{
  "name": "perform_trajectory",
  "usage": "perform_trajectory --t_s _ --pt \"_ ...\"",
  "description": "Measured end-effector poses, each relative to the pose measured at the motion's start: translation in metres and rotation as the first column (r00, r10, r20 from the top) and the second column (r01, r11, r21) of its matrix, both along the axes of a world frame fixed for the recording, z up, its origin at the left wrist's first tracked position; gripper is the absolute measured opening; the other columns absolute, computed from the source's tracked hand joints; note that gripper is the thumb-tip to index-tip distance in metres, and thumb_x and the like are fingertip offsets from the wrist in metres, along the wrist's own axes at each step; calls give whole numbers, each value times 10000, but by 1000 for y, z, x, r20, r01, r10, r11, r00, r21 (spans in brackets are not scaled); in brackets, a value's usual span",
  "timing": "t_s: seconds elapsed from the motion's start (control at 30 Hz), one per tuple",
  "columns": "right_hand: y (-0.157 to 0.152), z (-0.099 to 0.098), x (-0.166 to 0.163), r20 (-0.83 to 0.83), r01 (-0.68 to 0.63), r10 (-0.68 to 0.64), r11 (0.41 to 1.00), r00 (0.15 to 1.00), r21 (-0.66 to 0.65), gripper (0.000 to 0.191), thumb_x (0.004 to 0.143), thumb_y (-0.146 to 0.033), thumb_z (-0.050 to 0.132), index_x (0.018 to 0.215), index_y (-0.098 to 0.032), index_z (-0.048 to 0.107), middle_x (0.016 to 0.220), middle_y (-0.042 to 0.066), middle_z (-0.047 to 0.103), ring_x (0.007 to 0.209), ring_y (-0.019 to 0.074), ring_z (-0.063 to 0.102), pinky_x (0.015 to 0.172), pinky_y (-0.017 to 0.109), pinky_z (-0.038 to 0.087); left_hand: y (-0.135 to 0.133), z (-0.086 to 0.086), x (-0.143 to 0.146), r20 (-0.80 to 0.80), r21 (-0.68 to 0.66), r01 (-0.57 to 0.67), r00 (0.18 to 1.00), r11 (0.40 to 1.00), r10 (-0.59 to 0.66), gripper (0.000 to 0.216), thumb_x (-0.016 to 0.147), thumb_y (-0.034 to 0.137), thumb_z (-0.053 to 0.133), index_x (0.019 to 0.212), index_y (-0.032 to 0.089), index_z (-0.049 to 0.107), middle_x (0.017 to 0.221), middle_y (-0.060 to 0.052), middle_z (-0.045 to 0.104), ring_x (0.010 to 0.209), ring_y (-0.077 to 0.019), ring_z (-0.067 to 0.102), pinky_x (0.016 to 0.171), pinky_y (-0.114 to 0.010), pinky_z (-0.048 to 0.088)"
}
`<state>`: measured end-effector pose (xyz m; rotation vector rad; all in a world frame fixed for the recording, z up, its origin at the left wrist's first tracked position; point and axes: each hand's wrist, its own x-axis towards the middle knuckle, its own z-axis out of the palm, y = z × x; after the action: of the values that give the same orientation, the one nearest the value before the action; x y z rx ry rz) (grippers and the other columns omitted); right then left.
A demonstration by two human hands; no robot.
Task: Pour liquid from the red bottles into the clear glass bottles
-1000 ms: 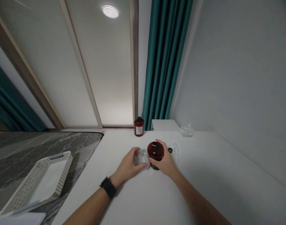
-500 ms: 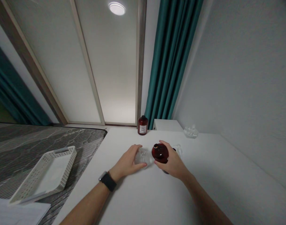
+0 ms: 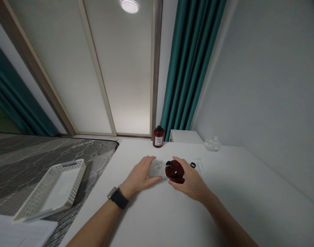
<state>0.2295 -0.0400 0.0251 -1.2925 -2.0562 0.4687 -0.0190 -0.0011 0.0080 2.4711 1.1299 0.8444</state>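
My left hand [image 3: 140, 175], with a dark watch on its wrist, is wrapped round the left side of a clear container [image 3: 156, 168] standing on the white table. In my right hand [image 3: 189, 180] is a dark red-brown bottle [image 3: 174, 171], its neck tipped left towards the container's top. I cannot tell whether liquid is running out. Behind my right hand lie a black ring-like cap [image 3: 193, 165] and a clear, see-through piece [image 3: 199, 166]. A second red-brown bottle [image 3: 158, 137] with a white label stands upright at the table's far edge.
A crumpled-looking clear object [image 3: 212, 144] sits at the table's back right, near the wall. On the left, below the table [image 3: 146, 219], are a white perforated basket [image 3: 50, 190] and white papers [image 3: 23, 231]. A white cabinet [image 3: 186, 136] stands behind the table.
The bottle in my right hand has tipped further left, its neck nearer the clear container. The black cap behind my right hand shows more. My left hand has barely moved.
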Motion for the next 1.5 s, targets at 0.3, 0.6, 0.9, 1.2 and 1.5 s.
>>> perform_trajectory --t_s 0.3,0.6,0.9,1.2,1.5 --pt "0 13 5 174 -61 65 998 983 -29 820 727 -266 762 1466 -272 405 1259 105 643 1109 304 651 940 446 533 -3 9 0 -27 -65 125 992 990 -126 732 854 507 699 1429 174 393 1273 -166 575 1152 -336 598 981 -493 503" --pt "1 18 5 239 -102 115 993 964 -67 792 717 -245 744 1446 -227 436 1248 129 650 1116 316 653 960 458 530 -4 9 1 -34 -89 152 987 984 -155 729 845 502 701 1420 169 402 1264 -164 576 1116 -330 610 958 -475 515" --pt "-1 19 7 261 -124 138 990 955 -68 782 702 -242 746 1426 -220 450 1227 132 659 1097 323 659 931 462 540 -5 9 3 -39 -87 142 989 986 -146 730 829 493 720 1414 193 404 1231 -142 586 1074 -316 618 946 -470 510" --pt "-1 25 9 269 -148 168 985 948 -93 778 694 -252 750 1419 -233 469 1219 122 661 1080 318 664 922 460 543 -6 11 3 -18 -81 153 988 985 -155 666 815 501 722 1341 188 460 1186 -131 608 1022 -307 640 902 -453 529" --pt "-1 24 11 236 -143 167 983 957 -118 790 690 -241 759 1416 -224 446 1284 140 635 1135 322 646 957 462 521 -4 6 4 -121 -21 107 987 994 -109 659 807 584 695 1274 165 497 1173 -143 629 1007 -335 627 901 -476 491"
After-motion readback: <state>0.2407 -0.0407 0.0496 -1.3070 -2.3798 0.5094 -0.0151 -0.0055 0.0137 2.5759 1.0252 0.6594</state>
